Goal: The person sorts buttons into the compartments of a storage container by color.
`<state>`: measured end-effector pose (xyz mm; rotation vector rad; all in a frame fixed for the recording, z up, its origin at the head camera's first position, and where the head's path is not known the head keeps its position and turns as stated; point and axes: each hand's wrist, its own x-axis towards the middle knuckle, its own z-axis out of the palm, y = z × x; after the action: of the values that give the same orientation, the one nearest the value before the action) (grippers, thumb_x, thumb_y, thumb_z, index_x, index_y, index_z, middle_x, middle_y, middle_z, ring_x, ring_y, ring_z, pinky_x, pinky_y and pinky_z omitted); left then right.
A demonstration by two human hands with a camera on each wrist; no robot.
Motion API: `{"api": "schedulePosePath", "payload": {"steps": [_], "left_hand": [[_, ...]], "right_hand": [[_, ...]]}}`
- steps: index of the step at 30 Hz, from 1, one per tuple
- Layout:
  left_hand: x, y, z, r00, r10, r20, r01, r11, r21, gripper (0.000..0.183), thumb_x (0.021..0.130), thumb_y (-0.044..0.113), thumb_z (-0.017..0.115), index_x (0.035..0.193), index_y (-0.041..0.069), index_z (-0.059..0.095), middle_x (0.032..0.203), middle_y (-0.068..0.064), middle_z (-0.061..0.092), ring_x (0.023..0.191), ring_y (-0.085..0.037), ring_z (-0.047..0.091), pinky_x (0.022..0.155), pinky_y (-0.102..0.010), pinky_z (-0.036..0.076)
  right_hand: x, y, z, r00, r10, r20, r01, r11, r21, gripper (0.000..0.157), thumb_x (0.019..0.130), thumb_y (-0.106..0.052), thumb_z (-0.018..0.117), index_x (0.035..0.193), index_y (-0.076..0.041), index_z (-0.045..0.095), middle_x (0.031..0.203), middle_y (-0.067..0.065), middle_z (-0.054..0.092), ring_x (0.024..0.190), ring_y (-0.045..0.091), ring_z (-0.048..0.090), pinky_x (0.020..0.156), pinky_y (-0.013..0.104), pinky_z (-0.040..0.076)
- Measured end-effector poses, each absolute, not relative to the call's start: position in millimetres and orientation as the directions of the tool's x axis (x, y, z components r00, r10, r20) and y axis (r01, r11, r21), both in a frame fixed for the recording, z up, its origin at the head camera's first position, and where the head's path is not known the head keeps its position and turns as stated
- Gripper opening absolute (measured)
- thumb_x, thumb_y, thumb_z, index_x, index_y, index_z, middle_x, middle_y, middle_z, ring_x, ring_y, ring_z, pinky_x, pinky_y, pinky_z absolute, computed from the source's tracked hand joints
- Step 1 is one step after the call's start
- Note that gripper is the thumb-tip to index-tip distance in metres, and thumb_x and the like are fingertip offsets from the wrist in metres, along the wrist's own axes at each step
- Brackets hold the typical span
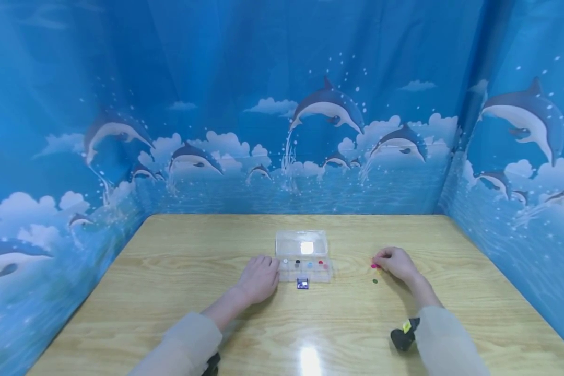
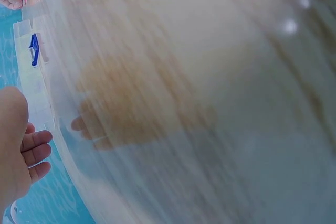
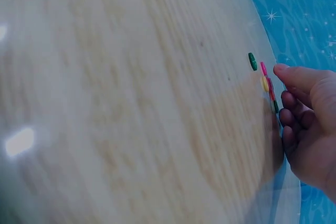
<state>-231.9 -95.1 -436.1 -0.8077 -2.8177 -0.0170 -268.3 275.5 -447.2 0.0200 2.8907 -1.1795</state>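
Observation:
A clear plastic box stands open on the table, its lid tipped back. Several small round button-like pieces in white, black, blue and red lie in its compartments. My left hand rests at the box's left side, fingers loosely bent by its edge. On the right, my right hand is lowered over a small group of coloured pieces, thumb and finger close together. Among them are a pink piece, a yellow piece and a green piece. I cannot tell whether the fingertips pinch one.
A blue latch sits at the box's front edge. The wood-grain table is backed by a blue curtain printed with dolphins. A black wrist device hangs by the right sleeve.

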Motion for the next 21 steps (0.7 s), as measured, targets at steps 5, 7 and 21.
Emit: {"api": "schedulePosePath", "payload": {"steps": [5, 7, 21], "left_hand": [[-230.4, -96.1, -436.5, -0.808, 0.535, 0.246, 0.541, 0.840, -0.049, 0.020, 0.093, 0.020, 0.047, 0.101, 0.004, 0.054, 0.089, -0.010, 0.055, 0.087, -0.024, 0.051, 0.083, -0.038, 0.044], [-230.7, -96.4, -436.6, -0.803, 0.539, 0.256, 0.544, 0.837, -0.056, 0.019, 0.093, 0.020, 0.047, 0.100, 0.004, 0.055, 0.088, -0.010, 0.055, 0.086, -0.023, 0.051, 0.082, -0.037, 0.044], [-232.9, -96.2, -437.9, -0.813, 0.539, 0.223, 0.538, 0.840, -0.068, 0.020, 0.094, 0.022, 0.047, 0.101, 0.005, 0.054, 0.088, -0.008, 0.054, 0.086, -0.022, 0.050, 0.081, -0.037, 0.044]], "right_hand": [[-268.3, 276.0, -443.7, -0.999, 0.024, -0.042, 0.047, 0.690, -0.722, 0.016, 0.089, -0.016, 0.058, 0.093, -0.001, 0.061, 0.093, 0.010, 0.058, 0.090, 0.027, 0.051, 0.079, 0.040, 0.039], [-268.4, 276.4, -443.0, -0.999, 0.019, -0.040, 0.042, 0.693, -0.719, 0.017, 0.089, -0.017, 0.058, 0.094, -0.001, 0.060, 0.093, 0.011, 0.058, 0.091, 0.028, 0.050, 0.079, 0.042, 0.039], [-266.7, 266.4, -438.3, -1.000, 0.001, 0.010, -0.007, 0.653, -0.757, 0.017, 0.090, -0.017, 0.059, 0.091, 0.000, 0.060, 0.079, 0.005, 0.055, 0.076, 0.021, 0.047, 0.066, 0.031, 0.038]]}}
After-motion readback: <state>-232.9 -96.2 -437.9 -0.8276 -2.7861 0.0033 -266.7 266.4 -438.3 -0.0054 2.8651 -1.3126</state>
